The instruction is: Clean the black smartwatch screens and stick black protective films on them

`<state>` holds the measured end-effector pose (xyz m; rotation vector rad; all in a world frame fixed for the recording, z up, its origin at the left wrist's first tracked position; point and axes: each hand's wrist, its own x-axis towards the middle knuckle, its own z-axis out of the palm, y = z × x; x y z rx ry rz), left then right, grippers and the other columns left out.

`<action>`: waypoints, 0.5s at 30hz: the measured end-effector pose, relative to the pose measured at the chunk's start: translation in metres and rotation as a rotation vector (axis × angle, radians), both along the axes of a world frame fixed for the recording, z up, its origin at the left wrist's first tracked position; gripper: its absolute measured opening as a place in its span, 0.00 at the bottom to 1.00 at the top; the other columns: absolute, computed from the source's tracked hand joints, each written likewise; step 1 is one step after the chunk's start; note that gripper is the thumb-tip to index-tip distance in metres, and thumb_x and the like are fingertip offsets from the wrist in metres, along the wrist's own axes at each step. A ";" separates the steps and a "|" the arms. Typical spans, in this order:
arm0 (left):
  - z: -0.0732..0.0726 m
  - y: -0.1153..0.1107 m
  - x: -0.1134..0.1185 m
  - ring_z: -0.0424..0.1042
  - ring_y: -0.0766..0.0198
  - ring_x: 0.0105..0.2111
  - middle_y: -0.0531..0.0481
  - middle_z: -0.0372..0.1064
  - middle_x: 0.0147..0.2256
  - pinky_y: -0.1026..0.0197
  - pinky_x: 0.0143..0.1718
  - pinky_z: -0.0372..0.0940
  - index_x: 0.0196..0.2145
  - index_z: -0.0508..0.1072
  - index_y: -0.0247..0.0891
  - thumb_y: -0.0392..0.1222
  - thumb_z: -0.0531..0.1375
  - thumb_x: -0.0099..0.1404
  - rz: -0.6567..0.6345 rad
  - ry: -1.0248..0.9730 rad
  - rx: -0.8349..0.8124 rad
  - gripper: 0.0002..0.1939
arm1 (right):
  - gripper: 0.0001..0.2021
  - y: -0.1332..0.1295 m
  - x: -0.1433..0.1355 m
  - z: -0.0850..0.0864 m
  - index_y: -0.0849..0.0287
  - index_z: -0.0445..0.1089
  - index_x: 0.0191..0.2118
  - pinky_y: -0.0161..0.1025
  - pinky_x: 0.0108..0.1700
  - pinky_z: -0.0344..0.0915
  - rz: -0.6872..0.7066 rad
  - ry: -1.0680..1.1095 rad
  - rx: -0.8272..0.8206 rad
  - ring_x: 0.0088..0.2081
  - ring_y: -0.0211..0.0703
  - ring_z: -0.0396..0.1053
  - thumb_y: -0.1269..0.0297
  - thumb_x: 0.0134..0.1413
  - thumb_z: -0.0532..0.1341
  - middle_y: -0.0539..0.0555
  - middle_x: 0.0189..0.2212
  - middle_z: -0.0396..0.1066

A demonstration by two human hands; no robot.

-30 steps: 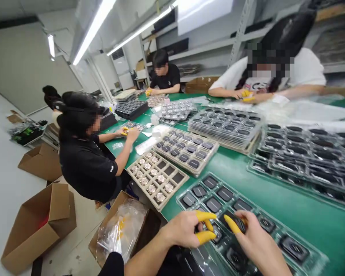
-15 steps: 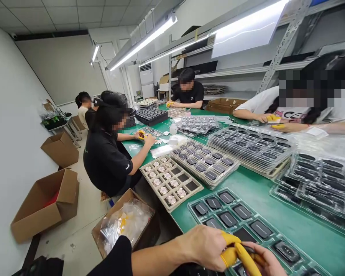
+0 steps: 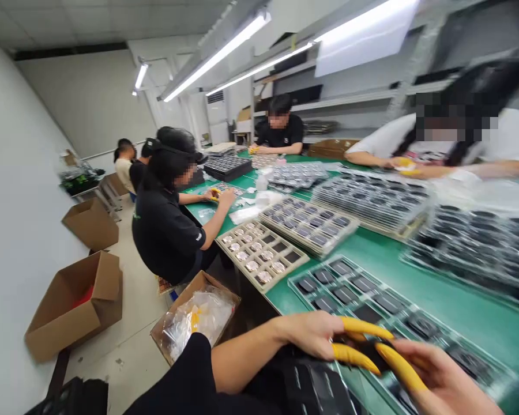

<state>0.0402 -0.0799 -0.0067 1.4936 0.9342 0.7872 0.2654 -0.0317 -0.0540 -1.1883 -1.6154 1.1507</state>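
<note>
Yellow finger covers are on both my hands. My left hand (image 3: 328, 337) reaches in from the lower left, thumb and fingers closed around a small dark object (image 3: 369, 349). My right hand (image 3: 428, 369), at the lower right, grips the same object from its other side. The object is blurred and partly hidden by the fingers. Just beyond and beneath the hands lies a clear tray (image 3: 296, 283) with dark rectangular pieces in its compartments. Below my left wrist are black pieces or a black tray (image 3: 315, 383).
A beige tray (image 3: 259, 282) of round metallic parts and stacked trays (image 3: 367, 202) stand on the green table (image 3: 380, 251). Several people sit around it; one in black (image 3: 168, 230) is at the left. Cardboard boxes (image 3: 75, 311) stand on the floor; one holds plastic bags (image 3: 199, 323).
The view has shifted and blurred. My hands have moved slightly up in the picture, with the left fingers straighter around the dark object, which shows more. Black pieces below my left wrist show more.
</note>
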 end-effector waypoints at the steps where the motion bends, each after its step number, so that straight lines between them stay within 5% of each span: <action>1: 0.004 -0.004 -0.001 0.86 0.40 0.58 0.38 0.84 0.57 0.40 0.62 0.80 0.74 0.73 0.40 0.58 0.80 0.64 0.030 -0.003 0.015 0.47 | 0.20 -0.009 -0.004 0.015 0.47 0.74 0.38 0.55 0.39 0.82 -0.015 0.014 -0.026 0.37 0.64 0.84 0.41 0.43 0.71 0.59 0.35 0.83; 6: 0.024 -0.017 -0.008 0.86 0.54 0.44 0.43 0.87 0.47 0.53 0.50 0.82 0.62 0.82 0.42 0.53 0.80 0.63 0.074 -0.004 0.064 0.33 | 0.14 -0.049 -0.029 0.074 0.49 0.65 0.38 0.45 0.38 0.71 0.092 0.065 0.062 0.34 0.50 0.74 0.46 0.62 0.63 0.53 0.32 0.75; 15: 0.016 0.000 -0.038 0.83 0.58 0.36 0.49 0.85 0.39 0.57 0.41 0.80 0.49 0.83 0.41 0.60 0.84 0.52 0.148 0.176 0.172 0.33 | 0.06 -0.052 -0.027 0.068 0.53 0.69 0.41 0.38 0.40 0.65 0.117 0.044 0.100 0.37 0.42 0.69 0.71 0.64 0.65 0.47 0.35 0.73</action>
